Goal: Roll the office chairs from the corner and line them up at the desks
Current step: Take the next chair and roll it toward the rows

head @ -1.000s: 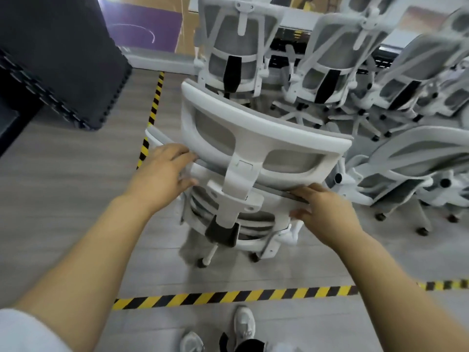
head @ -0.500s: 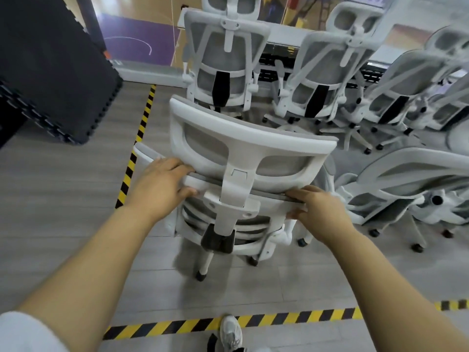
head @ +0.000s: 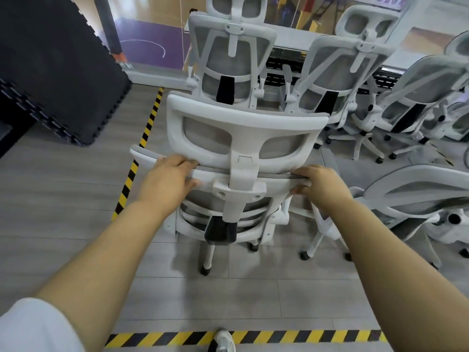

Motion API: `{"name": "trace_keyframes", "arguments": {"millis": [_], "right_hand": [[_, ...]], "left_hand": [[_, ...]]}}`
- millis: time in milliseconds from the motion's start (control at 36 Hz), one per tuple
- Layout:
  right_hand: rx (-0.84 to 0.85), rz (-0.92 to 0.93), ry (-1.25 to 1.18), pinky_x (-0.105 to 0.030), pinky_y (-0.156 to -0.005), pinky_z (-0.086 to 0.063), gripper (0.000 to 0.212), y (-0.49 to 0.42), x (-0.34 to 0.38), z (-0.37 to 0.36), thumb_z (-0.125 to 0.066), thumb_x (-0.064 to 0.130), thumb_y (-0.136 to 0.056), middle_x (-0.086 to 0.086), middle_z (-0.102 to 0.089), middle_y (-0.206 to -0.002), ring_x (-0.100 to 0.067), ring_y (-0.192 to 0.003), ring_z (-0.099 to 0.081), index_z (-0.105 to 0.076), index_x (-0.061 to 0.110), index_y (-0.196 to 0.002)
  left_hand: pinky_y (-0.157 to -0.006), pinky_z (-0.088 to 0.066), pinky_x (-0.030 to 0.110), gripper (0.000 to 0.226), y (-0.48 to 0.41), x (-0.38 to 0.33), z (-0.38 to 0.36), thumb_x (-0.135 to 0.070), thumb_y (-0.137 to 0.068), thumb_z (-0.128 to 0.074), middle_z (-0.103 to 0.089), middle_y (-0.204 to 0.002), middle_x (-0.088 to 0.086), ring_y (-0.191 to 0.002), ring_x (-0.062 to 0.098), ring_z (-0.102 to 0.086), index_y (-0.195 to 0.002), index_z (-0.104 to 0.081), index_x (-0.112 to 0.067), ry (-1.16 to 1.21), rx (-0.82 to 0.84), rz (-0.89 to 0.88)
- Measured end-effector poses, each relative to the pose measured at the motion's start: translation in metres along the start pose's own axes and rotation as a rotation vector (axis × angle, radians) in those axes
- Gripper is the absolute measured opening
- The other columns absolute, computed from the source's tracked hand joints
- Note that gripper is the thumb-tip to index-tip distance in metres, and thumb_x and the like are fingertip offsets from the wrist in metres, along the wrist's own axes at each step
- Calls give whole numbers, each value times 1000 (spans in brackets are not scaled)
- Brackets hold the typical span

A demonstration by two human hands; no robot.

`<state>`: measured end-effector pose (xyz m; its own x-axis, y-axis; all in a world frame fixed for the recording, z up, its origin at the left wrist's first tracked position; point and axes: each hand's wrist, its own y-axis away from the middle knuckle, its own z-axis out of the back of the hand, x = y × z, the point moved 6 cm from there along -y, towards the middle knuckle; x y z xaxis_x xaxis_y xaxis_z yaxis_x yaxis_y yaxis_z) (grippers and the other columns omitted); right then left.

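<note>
A white office chair with grey mesh stands right in front of me, its back toward me. My left hand grips the top rim of its backrest on the left, just under the headrest. My right hand grips the same rim on the right. Beyond it, two more white chairs stand at a white desk, backs toward me.
Several more white chairs crowd the right side, one very close to my right arm. Black foam mats are stacked at the left. Yellow-black tape runs along the left and tape crosses near my shoe.
The chair in my hands has rolled forward, closer to the two chairs at the desk. I have stepped forward past the floor tape. Both hands keep their grip.
</note>
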<state>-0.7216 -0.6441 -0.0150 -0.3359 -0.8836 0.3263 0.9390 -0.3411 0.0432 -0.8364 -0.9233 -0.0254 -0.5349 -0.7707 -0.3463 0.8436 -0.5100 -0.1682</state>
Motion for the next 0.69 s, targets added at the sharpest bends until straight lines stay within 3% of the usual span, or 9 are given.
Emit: {"name": "trace_keyframes", "arguments": {"millis": [194, 361, 583, 694], "right_hand": [[-8, 21, 1, -36, -93, -42, 45, -22, -12, 3, -71, 27, -79, 0, -58, -124, -24, -113, -52, -60, 22, -123], [-24, 17, -27, -28, -84, -35, 42, -32, -20, 7, -69, 30, -81, 2, -55, -127, -18, -110, -47, -60, 23, -122], [-37, 17, -48, -26, -80, -35, 39, -41, -40, 14, -71, 28, -80, 2, -57, -121, -18, -106, -49, -63, 22, -118], [-52, 17, -69, -25, -79, -33, 37, -41, -51, 17, -71, 26, -80, 3, -57, -118, -7, -94, -39, -64, 21, -116]], "left_hand": [[-108, -23, 39, 42, -19, -12, -3, -27, -87, -62, -56, -127, 8, -117, 32, -43, -125, -57, -10, -2, -22, 14], [-94, -32, 41, 39, -27, -24, -3, -23, -85, -63, -59, -121, 7, -106, 26, -38, -121, -60, -9, -4, -67, -5], [-95, -35, 46, 39, -40, -41, -12, -21, -83, -66, -62, -117, 9, -110, 30, -44, -119, -62, -7, 15, -75, -18], [-94, -36, 46, 39, -44, -49, -17, -22, -83, -67, -62, -117, 9, -110, 31, -47, -118, -62, -8, 0, -79, -47]]}}
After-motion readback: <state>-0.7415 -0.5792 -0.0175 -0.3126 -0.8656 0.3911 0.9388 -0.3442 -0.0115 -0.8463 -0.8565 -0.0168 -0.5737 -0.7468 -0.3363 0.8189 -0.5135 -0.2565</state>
